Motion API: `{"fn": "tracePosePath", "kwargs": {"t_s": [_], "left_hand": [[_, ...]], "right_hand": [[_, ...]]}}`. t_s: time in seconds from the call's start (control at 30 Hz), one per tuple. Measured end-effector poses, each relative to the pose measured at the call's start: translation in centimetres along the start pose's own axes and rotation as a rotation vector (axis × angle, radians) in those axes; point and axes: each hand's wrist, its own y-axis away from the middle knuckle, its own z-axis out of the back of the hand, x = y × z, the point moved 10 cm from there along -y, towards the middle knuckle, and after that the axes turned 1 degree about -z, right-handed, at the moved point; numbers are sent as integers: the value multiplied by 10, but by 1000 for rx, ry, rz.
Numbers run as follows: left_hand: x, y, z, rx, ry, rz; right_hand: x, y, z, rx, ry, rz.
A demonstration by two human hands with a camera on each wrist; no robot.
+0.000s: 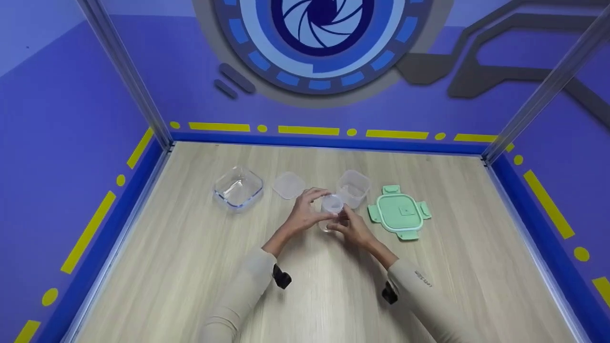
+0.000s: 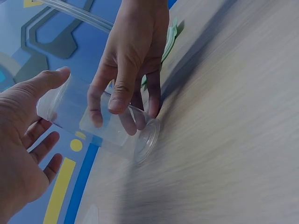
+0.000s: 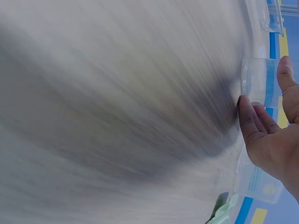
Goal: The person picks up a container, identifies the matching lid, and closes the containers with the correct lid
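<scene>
A clear round plastic container stands upright on the table between both hands. My left hand grips its upper part, thumb on one side and fingers on the other. Lower down, my right hand holds the side of the same container, and in the left wrist view some of its fingers show through the clear wall. At its foot, a round clear rim meets the table. Just behind the right hand is a translucent square tub. A flat translucent lid lies beyond the left hand.
At the back left sits a clear glass dish. To the right lies a green lid with flaps on its sides. Blue and purple panels wall in the wooden table at the back and both sides.
</scene>
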Motion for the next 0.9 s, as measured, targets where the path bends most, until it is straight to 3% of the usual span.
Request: {"fn": "tracePosePath", "kwargs": {"t_s": [0.5,0.73,0.9], "left_hand": [[-3,-2,-3,9,-22,-5],[-7,1,-2,7,-36,-18],[-11,7,-5,-60,-73,-13]], "right_hand": [[-4,0,8,-4,-80,-74],[4,-2,7,11,-200,10],[3,-1,5,26,-255,20]]}}
